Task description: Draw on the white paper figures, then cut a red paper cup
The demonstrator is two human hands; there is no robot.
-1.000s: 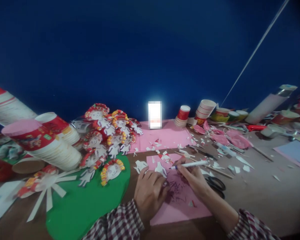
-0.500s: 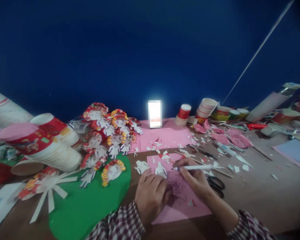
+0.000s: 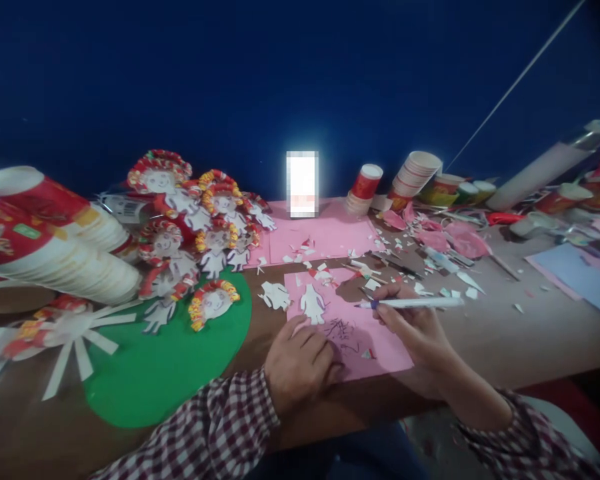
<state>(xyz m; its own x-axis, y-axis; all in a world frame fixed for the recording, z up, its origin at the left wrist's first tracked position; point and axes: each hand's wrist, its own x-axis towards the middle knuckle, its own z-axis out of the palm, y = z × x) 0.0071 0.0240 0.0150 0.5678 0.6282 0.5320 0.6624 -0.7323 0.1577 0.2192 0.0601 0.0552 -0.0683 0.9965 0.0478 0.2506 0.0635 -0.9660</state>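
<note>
My right hand (image 3: 414,325) grips a slim white marker pen (image 3: 425,303) whose purple tip points left above a pink sheet (image 3: 380,347). My left hand (image 3: 300,361) rests on the sheet's lower left edge, holding nothing, its fingers loosely bent and apart. Just beyond its fingertips lies a white paper doll body (image 3: 313,305) with a dark outline. A second white cutout (image 3: 275,295) is to the left, partly off the sheet. Dark scribbles and a small red-and-white scrap (image 3: 369,354) are on the pink paper.
Left stand paper dolls with curly red-yellow hair (image 3: 225,200), a green sheet (image 3: 170,373) bearing a doll head (image 3: 214,305), and tilted stacked paper cups (image 3: 80,257). Behind are pink card (image 3: 325,241), a bright blurred device (image 3: 303,183) and more cups (image 3: 415,177). Paper scraps litter the right.
The view has tilted down, so the table sits higher in the picture. My right hand has moved right with the pen, away from the doll body. The scissors seen before are now hidden behind it.
</note>
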